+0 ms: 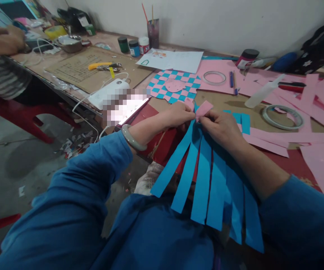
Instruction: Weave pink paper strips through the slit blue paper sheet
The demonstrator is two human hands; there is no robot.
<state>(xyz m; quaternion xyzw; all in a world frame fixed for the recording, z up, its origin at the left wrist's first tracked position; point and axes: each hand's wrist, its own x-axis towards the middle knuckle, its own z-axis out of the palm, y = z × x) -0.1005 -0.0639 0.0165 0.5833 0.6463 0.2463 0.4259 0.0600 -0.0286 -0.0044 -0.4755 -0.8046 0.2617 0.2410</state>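
Blue paper cut into long strips [202, 176] hangs over my lap, its upper end between my two hands. My left hand [178, 114], with a pale bangle at the wrist, pinches the paper's upper left side. Close beside it, my right hand [220, 123] pinches a short pink paper strip [205, 108] where it meets the blue paper. The fingertips hide how the pink and blue pieces join. Behind my hands lies a woven blue-and-pink checked paper piece [159, 88] with a round pink patch. Another blue woven bit [245, 123] shows past my right hand.
Pink paper strips [271, 138] and two tape rolls [283, 117] lie on the right, near a white squeeze bottle [264, 91]. A phone [133, 110] and white power bank [109, 93] sit left. Paint jars [134, 48] stand behind. A co-worker's arm [3, 39] rests far left.
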